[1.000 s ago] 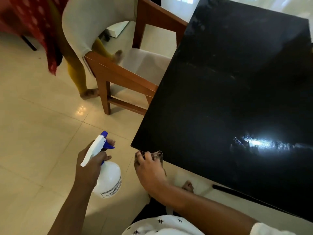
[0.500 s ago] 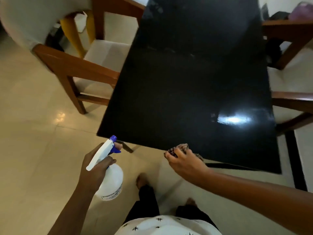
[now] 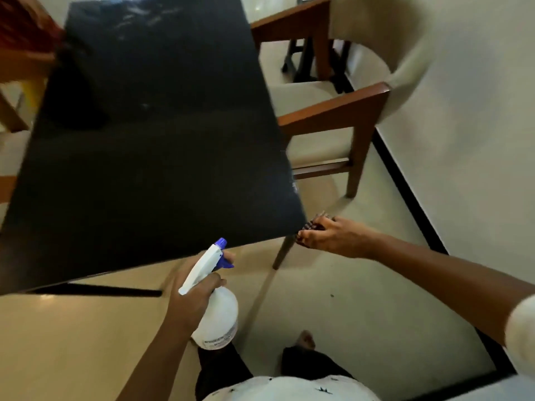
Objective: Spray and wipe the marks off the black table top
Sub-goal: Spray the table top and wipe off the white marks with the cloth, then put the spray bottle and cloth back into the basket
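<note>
The black table top [image 3: 156,157] fills the upper left of the head view, with faint whitish smears near its far edge and a small mark on its right edge. My left hand [image 3: 191,299] grips a white spray bottle [image 3: 215,316] with a blue nozzle, just in front of the table's near edge. My right hand [image 3: 327,237] holds a bunched checked cloth [image 3: 314,225] right at the table's near right corner, off the surface.
A wooden chair [image 3: 333,111] with cream cushions stands against the table's right side. Another wooden chair [image 3: 17,62] shows at the far left. A white wall with a black skirting strip [image 3: 411,195] runs along the right. Beige tile floor lies below, with my feet near the bottom.
My view has swung right along the near edge. My right hand with the cloth has moved from the left corner to the right corner. The bottle stays in my left hand.
</note>
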`<state>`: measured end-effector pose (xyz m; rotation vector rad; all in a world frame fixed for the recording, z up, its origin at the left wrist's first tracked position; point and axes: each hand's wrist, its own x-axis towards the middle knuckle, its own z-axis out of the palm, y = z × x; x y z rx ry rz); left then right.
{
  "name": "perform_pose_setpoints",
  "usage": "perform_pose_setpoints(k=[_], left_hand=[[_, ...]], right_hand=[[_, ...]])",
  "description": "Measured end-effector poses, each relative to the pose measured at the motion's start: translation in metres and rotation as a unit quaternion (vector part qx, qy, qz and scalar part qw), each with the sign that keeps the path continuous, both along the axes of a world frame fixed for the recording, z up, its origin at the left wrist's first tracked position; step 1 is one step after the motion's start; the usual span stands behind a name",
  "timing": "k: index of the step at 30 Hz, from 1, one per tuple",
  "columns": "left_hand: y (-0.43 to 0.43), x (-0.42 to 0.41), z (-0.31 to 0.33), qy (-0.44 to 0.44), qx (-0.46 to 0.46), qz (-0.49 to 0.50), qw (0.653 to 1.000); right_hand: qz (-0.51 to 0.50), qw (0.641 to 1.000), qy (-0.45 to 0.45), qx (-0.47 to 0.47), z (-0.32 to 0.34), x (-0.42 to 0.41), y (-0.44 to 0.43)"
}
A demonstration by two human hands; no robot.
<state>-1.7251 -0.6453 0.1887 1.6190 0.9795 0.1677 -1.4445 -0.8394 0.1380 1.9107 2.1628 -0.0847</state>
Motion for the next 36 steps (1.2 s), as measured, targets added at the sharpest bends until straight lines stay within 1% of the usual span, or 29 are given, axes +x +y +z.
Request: perform_pose_setpoints(k=[1,2,3,4,5,6,7,8,9,10,11,12,13,14,15,17,20,22,24,26,28,29,30,32,33,34,36], left_hand=[[-0.015,0.016,0.002,-0.004,-0.015,0.002,1.000],[-0.033,0.035,0.010,-0.001,-0.025,-0.012,1.000],[-0.050,0.055,0.013,-0.007,-0.020,-0.035,0.999],[-0.064,0.072,0.017,-0.010,-0.016,-0.047,0.999],[-0.077,0.093,0.020,-0.026,-0.015,-0.075,0.997],[-0.088,0.112,0.026,-0.043,-0.020,-0.098,0.994],[-0.099,0.133,0.031,-0.059,-0.019,-0.116,0.991],[-0.109,0.152,0.037,-0.063,-0.016,-0.130,0.989],[-0.118,0.169,0.040,-0.069,-0.013,-0.134,0.989],[-0.127,0.189,0.043,-0.072,-0.017,-0.142,0.987],[-0.136,0.207,0.044,-0.085,-0.018,-0.148,0.985],[-0.144,0.226,0.046,-0.086,-0.019,-0.150,0.985],[-0.152,0.245,0.050,-0.085,-0.023,-0.149,0.985],[-0.157,0.262,0.052,-0.081,-0.023,-0.144,0.986],[-0.162,0.282,0.053,-0.082,-0.025,-0.144,0.986],[-0.169,0.319,0.053,-0.076,-0.043,-0.137,0.987],[-0.175,0.380,0.046,-0.064,-0.072,-0.125,0.987],[-0.179,0.426,0.047,-0.069,-0.082,-0.124,0.987],[-0.187,0.469,0.054,-0.086,-0.081,-0.144,0.983],[-0.195,0.517,0.075,-0.105,-0.066,-0.168,0.978],[-0.199,0.568,0.092,-0.128,-0.061,-0.190,0.971],[-0.200,0.589,0.095,-0.136,-0.055,-0.201,0.969],[-0.202,0.612,0.100,-0.145,-0.058,-0.201,0.967],[-0.204,0.660,0.103,-0.139,-0.076,-0.171,0.973],[-0.204,0.685,0.103,-0.142,-0.073,-0.159,0.974],[-0.206,0.707,0.104,-0.152,-0.066,-0.153,0.974],[-0.208,0.758,0.103,-0.171,-0.062,-0.127,0.975]], right_hand=[[-0.042,0.998,0.011,-0.038,0.000,0.012,-0.015],[-0.065,0.997,0.020,-0.030,-0.004,0.027,-0.034],[-0.124,0.991,0.050,-0.023,-0.007,0.040,-0.053],[-0.218,0.970,0.106,0.007,-0.008,0.048,-0.068],[-0.325,0.929,0.171,0.041,-0.007,0.058,-0.084],[-0.424,0.869,0.248,0.064,-0.001,0.064,-0.096],[-0.496,0.798,0.324,0.108,0.006,0.069,-0.106],[-0.552,0.714,0.406,0.144,0.010,0.074,-0.116],[-0.594,0.622,0.479,0.177,0.014,0.076,-0.124],[-0.625,0.519,0.545,0.209,0.020,0.079,-0.131],[-0.636,0.412,0.609,0.236,0.026,0.082,-0.137],[-0.635,0.320,0.652,0.262,0.032,0.086,-0.143],[-0.632,0.252,0.678,0.279,0.035,0.092,-0.148],[-0.625,0.198,0.697,0.292,0.039,0.097,-0.151],[-0.618,0.161,0.709,0.300,0.044,0.106,-0.154],[-0.607,0.104,0.727,0.302,0.051,0.129,-0.161],[-0.572,0.046,0.757,0.312,0.059,0.173,-0.170],[-0.520,0.011,0.791,0.321,0.065,0.209,-0.175],[-0.479,0.001,0.816,0.323,0.069,0.244,-0.179],[-0.479,0.020,0.816,0.323,0.069,0.290,-0.182],[-0.509,0.049,0.797,0.320,0.075,0.337,-0.181],[-0.524,0.057,0.784,0.327,0.078,0.358,-0.180],[-0.536,0.057,0.771,0.340,0.083,0.382,-0.179],[-0.547,0.048,0.750,0.369,0.091,0.429,-0.178],[-0.544,0.049,0.745,0.382,0.093,0.455,-0.177],[-0.541,0.059,0.742,0.392,0.095,0.477,-0.176],[-0.546,0.094,0.731,0.399,0.100,0.532,-0.171]])
